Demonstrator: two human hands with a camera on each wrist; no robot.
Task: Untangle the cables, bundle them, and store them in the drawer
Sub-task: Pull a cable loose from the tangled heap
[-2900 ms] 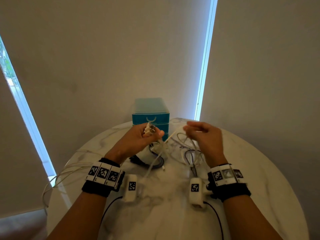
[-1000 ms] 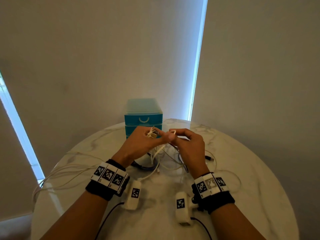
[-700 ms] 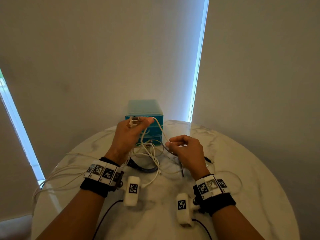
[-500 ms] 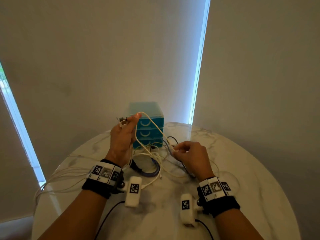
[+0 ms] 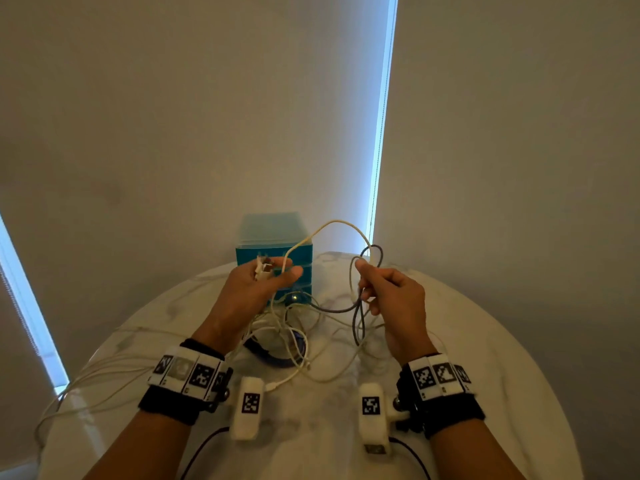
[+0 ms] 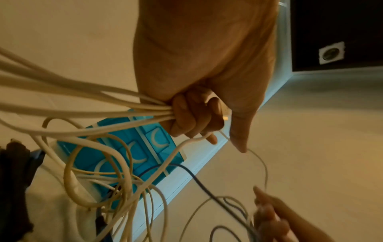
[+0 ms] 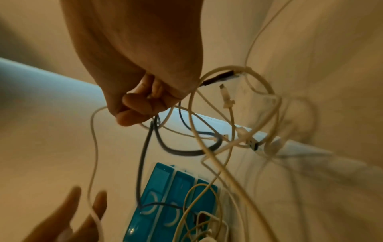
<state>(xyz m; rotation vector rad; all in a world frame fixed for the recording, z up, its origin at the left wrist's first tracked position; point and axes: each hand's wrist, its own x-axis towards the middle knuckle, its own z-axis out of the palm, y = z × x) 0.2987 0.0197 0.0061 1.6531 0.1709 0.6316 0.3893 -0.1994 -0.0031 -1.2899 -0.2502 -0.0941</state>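
My left hand (image 5: pixel 273 271) is raised in front of the blue drawer unit (image 5: pixel 273 244) and grips a bunch of white cables (image 6: pixel 116 104) with their plug ends (image 5: pixel 262 268) sticking out. A white cable (image 5: pixel 332 223) arcs from it over to my right hand (image 5: pixel 367 275). That hand pinches the white cable together with a loop of dark grey cable (image 5: pixel 375 254). The other cables lie tangled (image 5: pixel 287 327) on the marble table (image 5: pixel 485 358) between my wrists. In the right wrist view the dark cable (image 7: pixel 145 147) hangs from the curled fingers (image 7: pixel 140 106) above the drawers (image 7: pixel 176 196).
The drawer unit stands at the table's far edge against the wall, its three drawers (image 6: pixel 132 147) shut. Several white cables (image 5: pixel 104 368) trail off the table's left edge. A bright window strip (image 5: pixel 381 133) runs down behind the drawers.
The hands, close together a second ago, have drawn apart. My right hand has risen, lifting the white and dark grey cables into a loop; my left hand keeps hold of the cable ends.
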